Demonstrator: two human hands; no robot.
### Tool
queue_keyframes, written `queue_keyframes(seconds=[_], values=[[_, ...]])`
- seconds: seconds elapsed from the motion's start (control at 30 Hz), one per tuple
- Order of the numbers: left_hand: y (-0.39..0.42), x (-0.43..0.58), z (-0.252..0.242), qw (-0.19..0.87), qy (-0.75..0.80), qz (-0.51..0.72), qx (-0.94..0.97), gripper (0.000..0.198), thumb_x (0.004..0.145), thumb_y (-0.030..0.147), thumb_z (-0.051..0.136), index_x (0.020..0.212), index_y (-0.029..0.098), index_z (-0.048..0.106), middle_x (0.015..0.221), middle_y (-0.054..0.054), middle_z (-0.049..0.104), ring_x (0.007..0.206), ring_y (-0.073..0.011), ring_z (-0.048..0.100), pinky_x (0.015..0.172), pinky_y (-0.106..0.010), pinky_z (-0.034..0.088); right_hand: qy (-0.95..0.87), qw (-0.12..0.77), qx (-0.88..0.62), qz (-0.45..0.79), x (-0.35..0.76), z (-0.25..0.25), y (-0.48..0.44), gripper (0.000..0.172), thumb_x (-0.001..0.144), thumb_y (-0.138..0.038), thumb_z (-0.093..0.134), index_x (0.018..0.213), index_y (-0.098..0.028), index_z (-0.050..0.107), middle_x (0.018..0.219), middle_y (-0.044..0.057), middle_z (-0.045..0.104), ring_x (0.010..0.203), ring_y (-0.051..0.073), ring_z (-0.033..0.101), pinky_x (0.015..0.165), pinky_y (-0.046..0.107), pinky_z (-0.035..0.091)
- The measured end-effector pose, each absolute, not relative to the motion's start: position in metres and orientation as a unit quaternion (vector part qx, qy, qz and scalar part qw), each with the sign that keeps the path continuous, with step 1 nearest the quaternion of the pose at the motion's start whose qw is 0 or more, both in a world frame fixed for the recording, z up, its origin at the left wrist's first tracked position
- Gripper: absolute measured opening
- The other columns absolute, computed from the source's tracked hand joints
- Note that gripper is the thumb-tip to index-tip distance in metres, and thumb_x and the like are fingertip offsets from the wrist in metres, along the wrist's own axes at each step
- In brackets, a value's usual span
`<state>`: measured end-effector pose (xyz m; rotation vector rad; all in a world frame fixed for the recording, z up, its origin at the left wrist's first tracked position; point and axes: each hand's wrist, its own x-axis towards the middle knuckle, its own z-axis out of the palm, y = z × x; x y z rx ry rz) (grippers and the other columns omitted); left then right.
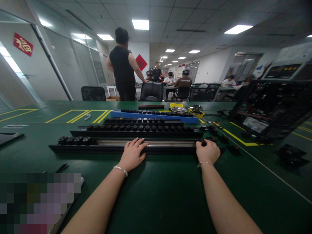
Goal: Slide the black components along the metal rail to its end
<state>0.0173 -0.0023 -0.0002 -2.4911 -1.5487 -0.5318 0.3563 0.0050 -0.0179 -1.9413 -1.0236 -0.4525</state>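
A long black rail (80,148) with a silvery channel lies across the green table in front of me. A few black round pieces (73,140) sit at its left end. My left hand (133,153) lies flat on the rail's middle, fingers stretched out. My right hand (207,151) is closed at the rail's right end, pinching a small black piece (202,141) there. Each wrist wears a thin bracelet.
Behind the near rail lie two more black rails (136,128) full of pieces and a blue one (156,115). Loose black pieces (234,149) lie to the right, by an open computer case (270,110). A metal bowl (178,109) stands behind. A person (123,65) stands beyond the table.
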Motion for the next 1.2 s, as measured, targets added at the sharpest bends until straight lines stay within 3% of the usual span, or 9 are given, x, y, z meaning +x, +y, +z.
queue_keyframes(seconds=[0.23,0.63,0.97,1.2], values=[[-0.002,0.017,-0.001,0.080,-0.519,-0.179,-0.832,0.047,0.081,0.032,0.053,0.128,0.033,0.052,0.144,0.000,0.046,0.135,-0.0263,0.036,0.106,-0.049,0.030,-0.401,0.434,-0.785,-0.186,0.359,-0.016,0.004,0.034,0.069,-0.029,0.051,0.090,-0.010,0.069,0.093,0.015,0.066,0.084,0.026,0.055,0.083,0.040,0.038],[-0.001,0.017,-0.002,0.080,-0.517,-0.183,-0.833,0.047,0.081,0.031,0.053,0.128,0.033,0.052,0.144,0.000,0.046,0.135,-0.0261,0.036,0.106,-0.048,0.031,-0.394,0.433,-0.792,-0.172,0.358,-0.014,0.002,0.035,0.071,-0.029,0.050,0.092,-0.010,0.069,0.097,0.015,0.066,0.088,0.026,0.055,0.087,0.041,0.038],[-0.001,0.018,-0.002,0.077,-0.516,-0.191,-0.831,0.045,0.081,0.031,0.054,0.125,0.032,0.054,0.143,-0.001,0.047,0.134,-0.0271,0.037,0.105,-0.049,0.032,-0.457,0.347,-0.804,-0.157,0.376,-0.012,-0.004,0.041,0.074,-0.037,0.048,0.100,-0.011,0.068,0.096,0.014,0.065,0.088,0.026,0.054,0.086,0.039,0.039],[-0.001,0.017,-0.004,0.088,-0.514,-0.192,-0.831,0.044,0.080,0.031,0.054,0.125,0.032,0.055,0.143,0.000,0.047,0.134,-0.0267,0.038,0.104,-0.048,0.032,-0.422,0.371,-0.809,-0.171,0.385,-0.011,-0.004,0.040,0.073,-0.036,0.050,0.096,-0.010,0.070,0.091,0.014,0.065,0.083,0.026,0.055,0.084,0.039,0.040]])
